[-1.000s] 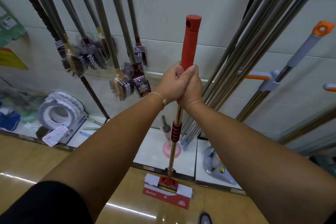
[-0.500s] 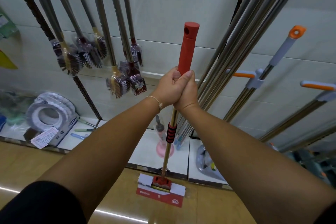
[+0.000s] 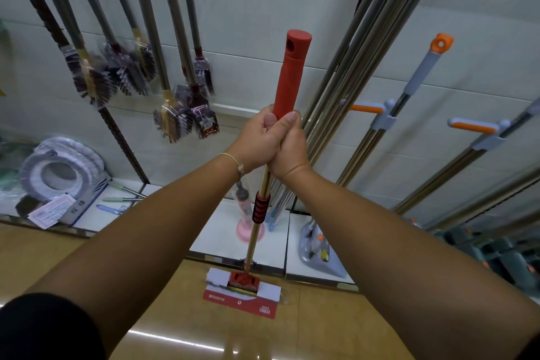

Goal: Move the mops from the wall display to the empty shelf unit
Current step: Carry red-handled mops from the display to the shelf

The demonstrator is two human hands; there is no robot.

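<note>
I hold one mop upright in front of me by its red handle [image 3: 291,73]. My left hand [image 3: 258,140] and my right hand [image 3: 289,149] both grip the pole just below the red grip, pressed together. The gold pole runs down past a red-and-black sleeve [image 3: 261,206] to the mop head [image 3: 244,286], which sits in red and white card packaging over the wooden floor. More mops lean against the white wall to the right, several bare metal poles [image 3: 350,76] and two with grey and orange handles [image 3: 420,73].
Brushes in plastic wrap [image 3: 181,114] hang from poles on the wall at left. A low white base shelf [image 3: 271,242] carries a pink plunger [image 3: 245,222], a coiled white hose pack [image 3: 58,172] and a bagged item [image 3: 318,251]. Wooden floor [image 3: 321,324] lies in front.
The view has shifted, so the wall display slides left in the frame. The mop stays upright in both hands; its head sits a little nearer the base shelf.
</note>
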